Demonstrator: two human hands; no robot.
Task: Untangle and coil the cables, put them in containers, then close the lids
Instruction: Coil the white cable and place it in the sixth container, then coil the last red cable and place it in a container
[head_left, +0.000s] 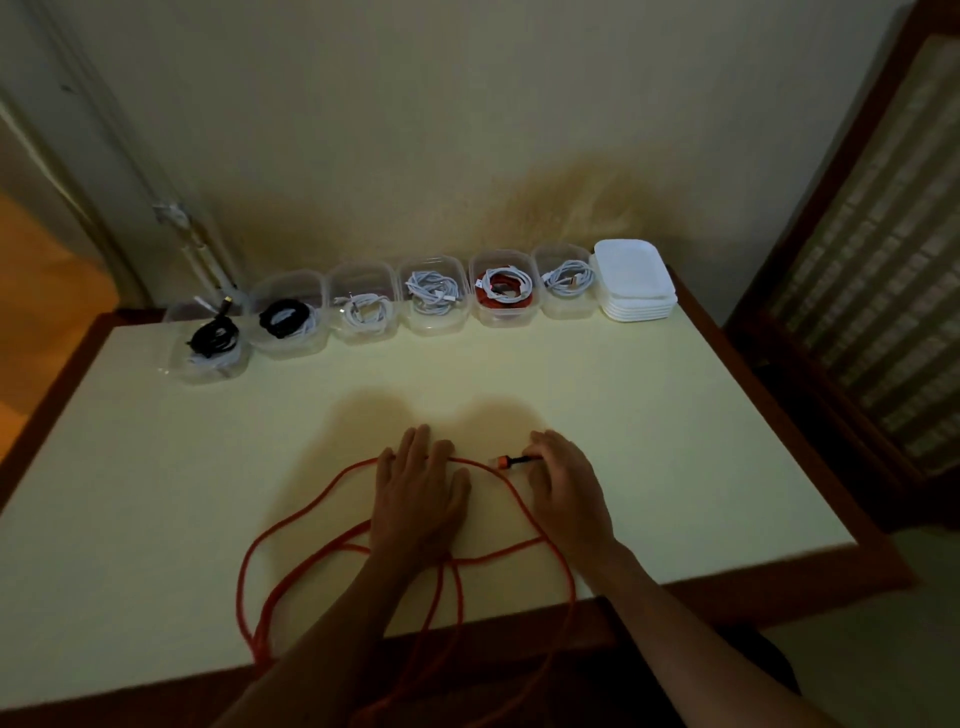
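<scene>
Looks like a room in a home to me, dimly lit. Cream desk (623, 415) with dark wood edging pushed against a stained, yellowish plaster wall (467, 130). Wood-framed woven panel (883, 234) on the right, maybe furniture. I see a doorframe (78, 156) on the left with warm orange light beyond.
</scene>
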